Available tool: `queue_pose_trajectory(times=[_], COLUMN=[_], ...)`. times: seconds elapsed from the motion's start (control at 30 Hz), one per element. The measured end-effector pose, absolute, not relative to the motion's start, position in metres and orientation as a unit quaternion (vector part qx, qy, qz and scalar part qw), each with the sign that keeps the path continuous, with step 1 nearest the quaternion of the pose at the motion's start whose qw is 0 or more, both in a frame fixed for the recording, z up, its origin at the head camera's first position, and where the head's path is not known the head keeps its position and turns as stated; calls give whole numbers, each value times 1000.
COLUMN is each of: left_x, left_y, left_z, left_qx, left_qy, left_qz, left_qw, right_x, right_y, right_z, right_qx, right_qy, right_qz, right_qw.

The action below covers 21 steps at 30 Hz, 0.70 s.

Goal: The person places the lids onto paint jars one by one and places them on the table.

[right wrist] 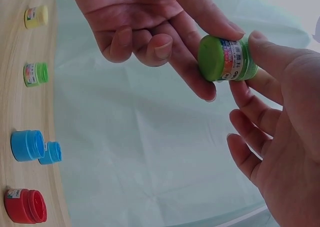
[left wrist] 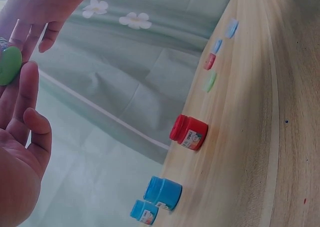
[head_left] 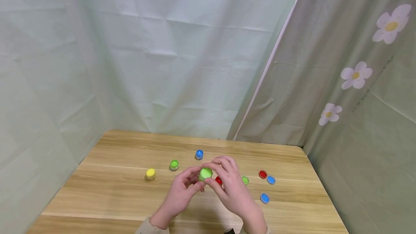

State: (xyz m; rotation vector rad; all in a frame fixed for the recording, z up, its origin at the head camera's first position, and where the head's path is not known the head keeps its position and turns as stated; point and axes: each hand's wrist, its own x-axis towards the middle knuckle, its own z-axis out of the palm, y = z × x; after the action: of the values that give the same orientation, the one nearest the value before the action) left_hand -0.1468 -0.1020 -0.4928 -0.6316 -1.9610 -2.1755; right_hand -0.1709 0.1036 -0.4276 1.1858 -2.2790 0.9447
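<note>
Both hands hold a small green paint jar [head_left: 206, 173] above the table, its pale green top tilted up in the head view. My left hand [head_left: 180, 191] grips the jar's body between thumb and fingers. From the other side, my right hand [head_left: 230, 189] pinches the ridged end of the jar with thumb and fingertips. A printed label wraps the jar [right wrist: 231, 60] in the right wrist view. Partly behind the right hand is a red jar [head_left: 219, 180] on the table; the left wrist view shows the red jar [left wrist: 189, 132] whole.
A yellow jar [head_left: 151, 174], another green jar [head_left: 174, 165] and a blue jar [head_left: 199, 154] stand on the wooden table [head_left: 107, 190]. A second blue jar [right wrist: 27, 145] shows from the wrist. Rightward lie a green lid [head_left: 245, 180], a red lid [head_left: 263, 174] and blue lids [head_left: 264, 198].
</note>
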Motion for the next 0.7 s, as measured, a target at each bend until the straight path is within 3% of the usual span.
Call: queue_pose_trajectory(times=[0.7], left_x=[-147], left_y=[-98], left_z=[-491], left_qx=[-198], left_qy=[-664], left_qz=[-717], left_qw=[74], right_x=[-169], right_y=[103], right_z=[-429], right_qx=[381], right_qy=[-837], right_qz=[356], right_qw=[168])
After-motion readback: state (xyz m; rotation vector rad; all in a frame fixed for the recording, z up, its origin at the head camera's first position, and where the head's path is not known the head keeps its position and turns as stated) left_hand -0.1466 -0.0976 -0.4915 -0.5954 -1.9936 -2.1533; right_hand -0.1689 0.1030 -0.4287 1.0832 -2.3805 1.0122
